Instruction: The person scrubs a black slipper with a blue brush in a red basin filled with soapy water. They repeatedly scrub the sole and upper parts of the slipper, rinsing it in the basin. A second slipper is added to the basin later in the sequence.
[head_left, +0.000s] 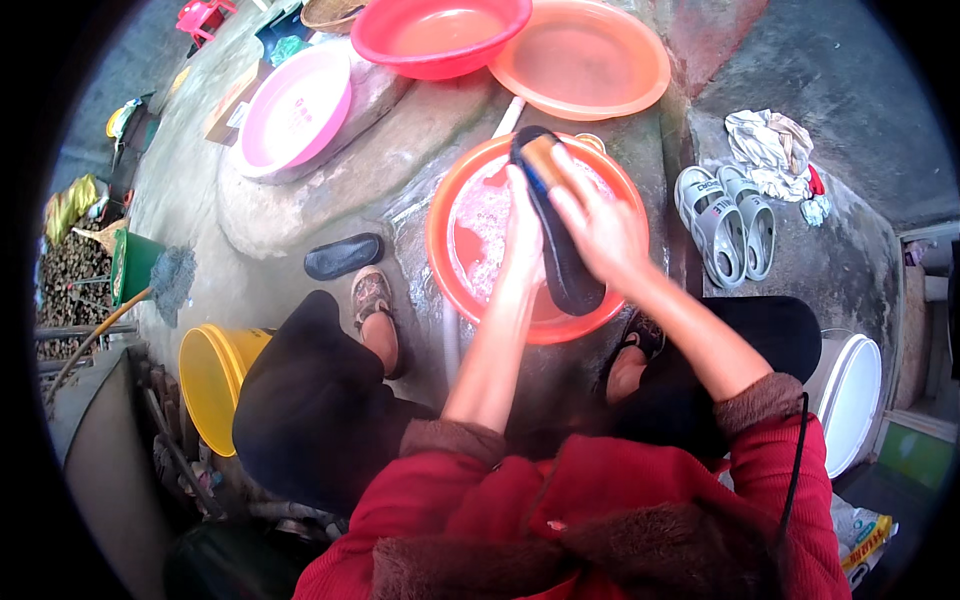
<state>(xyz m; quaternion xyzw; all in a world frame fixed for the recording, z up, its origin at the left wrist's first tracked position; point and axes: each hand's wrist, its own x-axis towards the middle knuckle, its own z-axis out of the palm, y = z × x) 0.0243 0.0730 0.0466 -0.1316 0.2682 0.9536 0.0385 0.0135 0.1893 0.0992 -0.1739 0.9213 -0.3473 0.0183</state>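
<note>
Over an orange plastic basin (442, 281) of sudsy water, my left hand (523, 236) holds a dark slipper (568, 277) by its left side, the slipper tilted lengthwise. My right hand (604, 229) grips a scrubbing brush (541, 161) with a tan back and blue bristles, pressed on the slipper's upper part. Its fingers are slightly blurred. Another dark slipper (344, 256) lies on the wet concrete left of the basin, close to my shod foot.
Ahead stand a red basin (442, 66), an orange basin (592, 111) and a pink basin (330, 135). Grey clogs (726, 225) and crumpled cloths (769, 150) lie at right. A yellow bucket (214, 382) and a white-rimmed bucket (851, 405) flank my legs. A pale hose (451, 337) runs beneath the basin.
</note>
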